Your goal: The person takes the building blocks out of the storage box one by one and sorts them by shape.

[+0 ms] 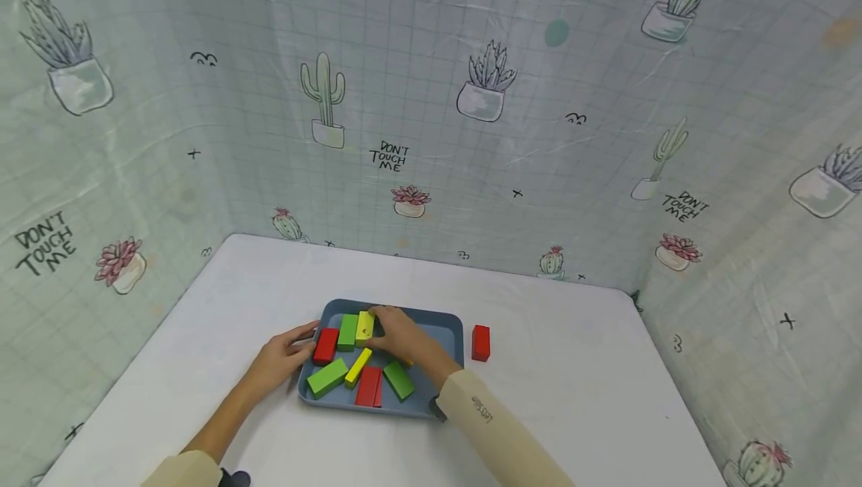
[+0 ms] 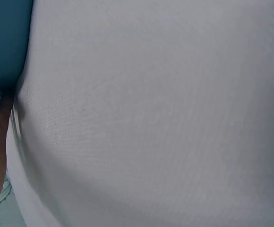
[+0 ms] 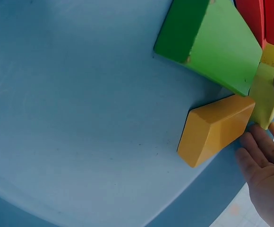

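Note:
Toward the back left of a blue-grey tray (image 1: 431,322), my right hand (image 1: 402,334) pinches a yellow block (image 1: 365,326) between thumb and fingertips. The right wrist view shows the thumb on one side of that yellow block (image 3: 265,94) and a finger at the other. Right beside it lies a green block (image 1: 347,331), with a red block (image 1: 326,345) further left. My left hand (image 1: 274,360) rests against the tray's left rim, close to the red block. In the left wrist view its fingers (image 2: 4,113) touch the tray's outer wall (image 2: 7,42).
Nearer the tray's front lie a green block (image 1: 328,378), a thin yellow block (image 1: 358,368), red blocks (image 1: 368,386) and another green block (image 1: 399,381). An orange block (image 3: 217,127) is mostly hidden by my right arm in the head view. Outside, to the right, stands a red block (image 1: 481,342).

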{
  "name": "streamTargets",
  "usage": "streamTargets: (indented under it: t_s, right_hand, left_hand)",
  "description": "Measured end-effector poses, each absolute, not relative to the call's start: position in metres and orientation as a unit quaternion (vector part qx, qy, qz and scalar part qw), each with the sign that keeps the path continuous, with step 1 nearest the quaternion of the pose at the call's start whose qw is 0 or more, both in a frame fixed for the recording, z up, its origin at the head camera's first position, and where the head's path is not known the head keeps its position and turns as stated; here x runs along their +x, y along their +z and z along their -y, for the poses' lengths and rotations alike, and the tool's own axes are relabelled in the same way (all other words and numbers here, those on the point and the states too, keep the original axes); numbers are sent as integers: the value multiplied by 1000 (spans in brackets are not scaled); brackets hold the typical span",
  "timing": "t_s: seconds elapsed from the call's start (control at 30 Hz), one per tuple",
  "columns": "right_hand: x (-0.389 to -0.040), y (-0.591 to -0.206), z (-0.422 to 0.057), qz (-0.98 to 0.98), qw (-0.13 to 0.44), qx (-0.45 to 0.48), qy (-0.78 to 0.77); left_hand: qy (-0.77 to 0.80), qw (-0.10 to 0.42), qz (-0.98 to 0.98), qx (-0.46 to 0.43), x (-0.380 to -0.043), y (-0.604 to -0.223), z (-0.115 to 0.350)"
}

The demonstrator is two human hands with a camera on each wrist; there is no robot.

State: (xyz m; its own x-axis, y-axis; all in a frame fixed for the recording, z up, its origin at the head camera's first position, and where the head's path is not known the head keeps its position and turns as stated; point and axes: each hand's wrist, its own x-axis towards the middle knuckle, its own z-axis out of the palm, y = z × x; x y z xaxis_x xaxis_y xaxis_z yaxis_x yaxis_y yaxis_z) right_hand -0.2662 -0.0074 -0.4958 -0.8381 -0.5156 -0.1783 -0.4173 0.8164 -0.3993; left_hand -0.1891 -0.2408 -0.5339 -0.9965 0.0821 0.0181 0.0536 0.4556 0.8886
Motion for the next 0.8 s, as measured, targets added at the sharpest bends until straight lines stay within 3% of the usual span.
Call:
streamTargets:
  t_s: [0.8]
  right_hand:
    - [-268,-499,8,-941,160,-226,-194]
  left_hand:
    - [520,13,-853,35,-186,-530,239]
